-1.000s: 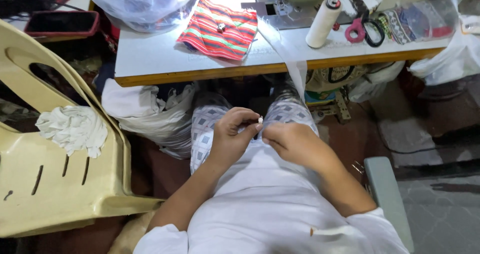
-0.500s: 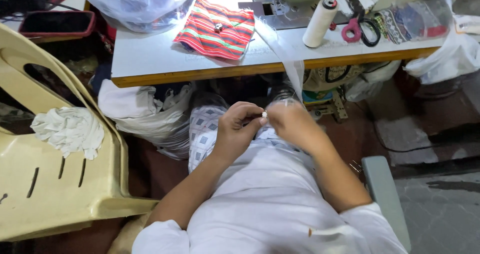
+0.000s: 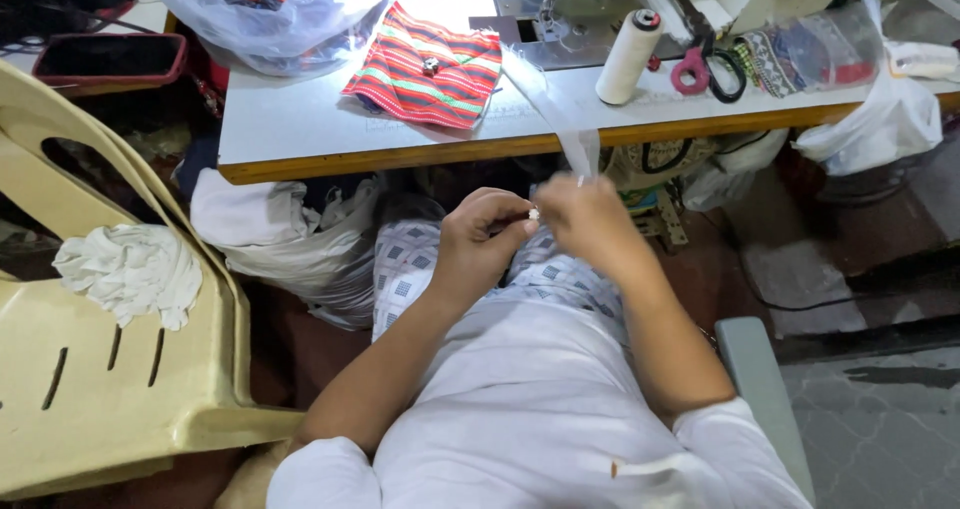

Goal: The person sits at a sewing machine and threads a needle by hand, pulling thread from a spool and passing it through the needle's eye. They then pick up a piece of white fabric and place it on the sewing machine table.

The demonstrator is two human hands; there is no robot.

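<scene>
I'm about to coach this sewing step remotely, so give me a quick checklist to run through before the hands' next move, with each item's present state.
1. Both hands meet over the lap: ok, left hand and right hand are together.
2. Small white piece pinched between fingertips: ok.
3. Sheer white strip running down from the table to the hands: ok.
4. Strip free of snags: cannot tell.
5. Pink-handled scissors within reach on the table: ok.
6. White thread cone upright: ok.
</scene>
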